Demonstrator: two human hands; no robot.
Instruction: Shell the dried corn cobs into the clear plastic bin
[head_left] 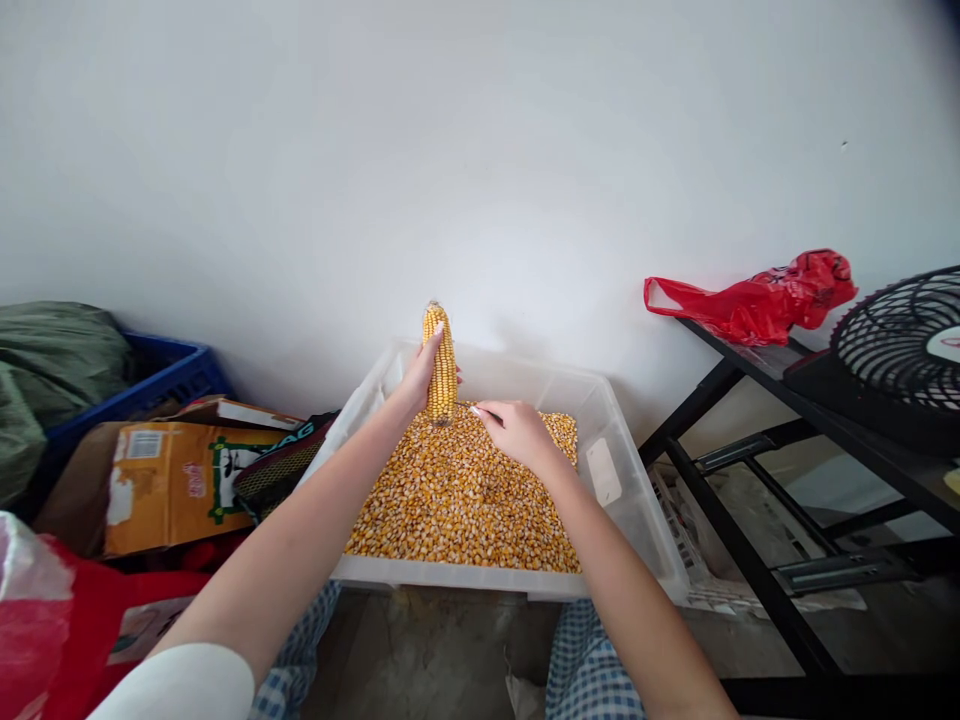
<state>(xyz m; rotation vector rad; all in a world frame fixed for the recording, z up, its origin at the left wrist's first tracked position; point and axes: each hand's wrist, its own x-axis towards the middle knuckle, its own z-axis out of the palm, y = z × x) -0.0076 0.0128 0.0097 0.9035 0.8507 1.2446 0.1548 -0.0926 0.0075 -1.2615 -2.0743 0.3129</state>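
Note:
My left hand (422,372) is wrapped round a yellow corn cob (445,372), holding it nearly upright above a clear plastic bin (637,500). Rows of kernels cover the side of the cob that faces me. Just right of the cob's lower end is my right hand (516,432), its thumb and forefinger drawn together in a pinch. Whatever may be between those fingertips is too small to make out. Loose corn kernels (465,505) lie spread across the bin below both hands.
At left are a blue crate (176,365) with a green bag (52,375), a cardboard box (165,480) and a red bag (90,620). On the right, a black rack (720,520) carries a red plastic bag (780,300) and a black fan (911,345). A white wall (480,180) rises behind the bin.

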